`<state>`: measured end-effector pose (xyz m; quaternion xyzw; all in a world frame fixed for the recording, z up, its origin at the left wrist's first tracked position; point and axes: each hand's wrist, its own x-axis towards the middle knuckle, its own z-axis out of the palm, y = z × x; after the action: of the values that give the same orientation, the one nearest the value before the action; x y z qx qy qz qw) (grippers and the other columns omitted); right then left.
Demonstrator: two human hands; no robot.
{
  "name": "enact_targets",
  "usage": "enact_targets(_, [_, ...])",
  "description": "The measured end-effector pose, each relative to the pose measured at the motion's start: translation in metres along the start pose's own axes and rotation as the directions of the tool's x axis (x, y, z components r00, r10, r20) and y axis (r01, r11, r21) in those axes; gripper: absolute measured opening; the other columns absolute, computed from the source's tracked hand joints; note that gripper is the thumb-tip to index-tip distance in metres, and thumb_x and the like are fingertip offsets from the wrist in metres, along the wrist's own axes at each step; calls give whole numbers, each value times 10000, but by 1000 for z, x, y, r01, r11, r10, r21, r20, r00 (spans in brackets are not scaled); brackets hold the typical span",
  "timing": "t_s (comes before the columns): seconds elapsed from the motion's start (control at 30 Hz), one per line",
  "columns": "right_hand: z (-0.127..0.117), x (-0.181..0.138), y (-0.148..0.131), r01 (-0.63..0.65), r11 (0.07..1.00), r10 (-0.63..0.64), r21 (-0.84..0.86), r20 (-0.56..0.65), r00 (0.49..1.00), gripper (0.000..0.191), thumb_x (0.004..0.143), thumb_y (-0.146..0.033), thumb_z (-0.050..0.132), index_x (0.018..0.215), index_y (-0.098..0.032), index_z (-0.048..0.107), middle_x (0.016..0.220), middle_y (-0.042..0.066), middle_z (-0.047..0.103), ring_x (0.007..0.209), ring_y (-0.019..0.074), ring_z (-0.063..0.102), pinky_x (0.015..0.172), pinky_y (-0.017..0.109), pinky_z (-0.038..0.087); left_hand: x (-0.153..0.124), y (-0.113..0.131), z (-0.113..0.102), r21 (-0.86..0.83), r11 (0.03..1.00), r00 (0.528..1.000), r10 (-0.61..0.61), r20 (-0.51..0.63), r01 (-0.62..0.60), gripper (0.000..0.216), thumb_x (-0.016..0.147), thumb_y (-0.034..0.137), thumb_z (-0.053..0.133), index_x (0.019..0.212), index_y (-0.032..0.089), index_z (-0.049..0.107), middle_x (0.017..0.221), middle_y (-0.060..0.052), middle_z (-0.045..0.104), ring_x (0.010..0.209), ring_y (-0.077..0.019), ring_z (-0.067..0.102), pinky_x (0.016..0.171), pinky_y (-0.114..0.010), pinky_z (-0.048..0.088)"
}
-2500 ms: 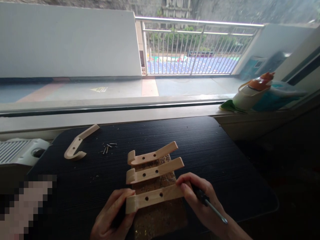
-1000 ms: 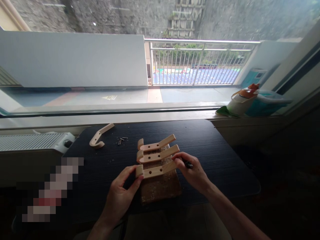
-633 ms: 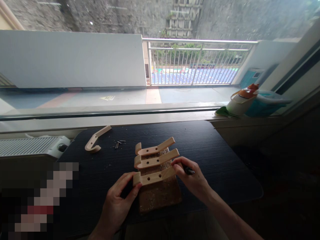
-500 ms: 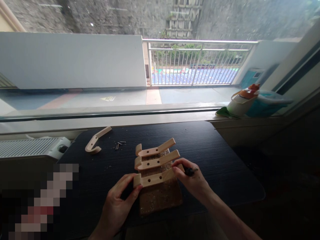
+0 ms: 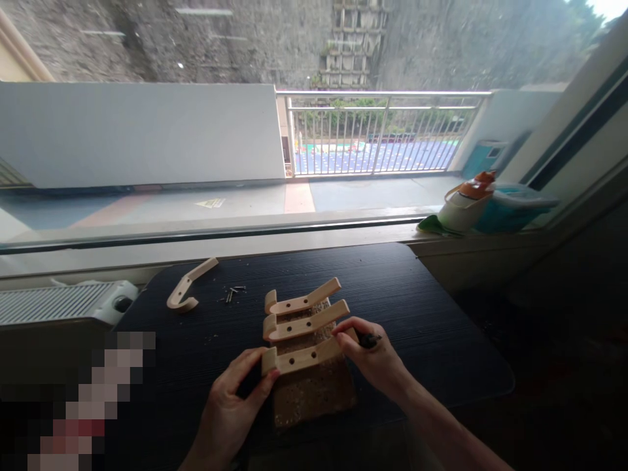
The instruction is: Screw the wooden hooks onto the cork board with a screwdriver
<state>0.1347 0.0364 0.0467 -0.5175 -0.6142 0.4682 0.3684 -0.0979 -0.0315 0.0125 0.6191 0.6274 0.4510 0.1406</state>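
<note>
Left hand (image 5: 235, 391) and right hand (image 5: 375, 356) in pinches on nearest wooden hook (image 5: 303, 359), right tabletop edge (image 5: 454, 317) well apart

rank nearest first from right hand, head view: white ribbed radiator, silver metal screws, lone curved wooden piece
From the right hand:
1. Silver metal screws, to its left
2. Lone curved wooden piece, left of them
3. White ribbed radiator, far left

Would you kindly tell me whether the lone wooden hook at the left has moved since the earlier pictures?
No: the lone wooden hook keeps its place by the far-left corner of the black table, the screws still to its right.
</note>
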Motion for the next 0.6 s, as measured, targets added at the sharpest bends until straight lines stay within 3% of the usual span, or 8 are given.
enact_targets(0.27, [-4,0,-3,32,999,-30,-40,34,999,150,709,-244,546,721,-130,643,584,-16,529,535,85,416,491,201,338,3,12,-2,-43,991,987,-119,105,124,278,725,440,642,909,235,687,930,-7,729,862,-183,690,771,-248,560])
enact_targets(0.37, [-4,1,2,47,997,-44,-64,46,998,143,706,-224,540,741,-139,650,599,-12,558,548,94,444,496,201,350,2,14,-9,-32,988,971,-141,191,150,383,727,439,642,1054,241,644,1062,-23,700,973,-189,661,845,-266,536])
enact_targets(0.47, [-4,1,5,63,995,-59,-81,51,997,145,704,-219,535,748,-146,652,634,-2,586,586,111,480,527,208,368,8,7,-30,43,992,937,-125,327,118,509,709,424,664,1180,250,580,1221,-41,629,1066,-196,622,899,-282,509])
enact_targets(0.53, [-5,2,4,52,994,-46,-92,62,997,149,700,-224,537,753,-149,654,636,-3,588,579,111,477,525,211,361,22,-3,-50,162,985,917,-124,380,66,418,748,436,618,1125,256,614,1194,-33,642,1076,-194,615,912,-285,498])
enact_targets(0.6, [-5,2,2,37,994,-30,-105,70,997,150,696,-228,538,750,-150,654,636,-2,589,571,113,472,518,213,353,46,-15,-70,349,937,940,-122,318,4,337,809,452,520,1046,249,647,1102,-21,681,1035,-184,629,904,-281,493])
